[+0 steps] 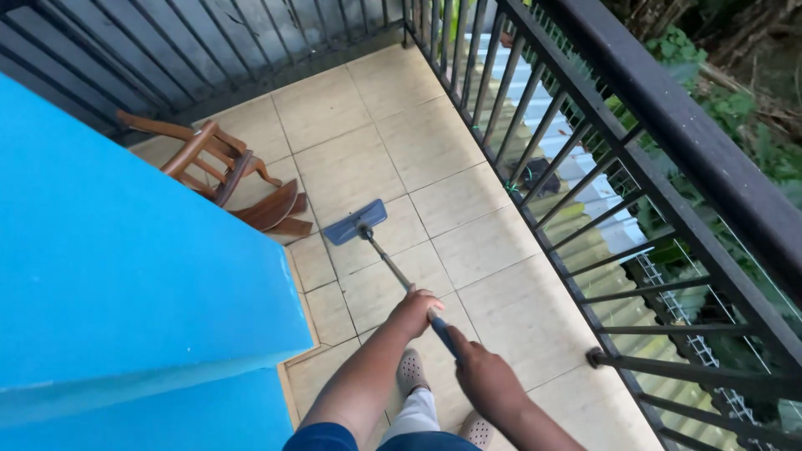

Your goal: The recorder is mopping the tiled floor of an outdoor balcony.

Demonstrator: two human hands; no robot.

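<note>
Head view: tiled balcony floor [376, 159], railing [585, 150].

Blue flat mop [357, 221] — on tiled floor

Blue-grey mop head [355, 221], bright blue wall [125, 276], beige tiled floor [401, 142], black railing [585, 150].

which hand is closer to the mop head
Left. The left hand grips the handle higher up, nearer the blue mop head; the right hand holds the handle's end, farther back.
</note>
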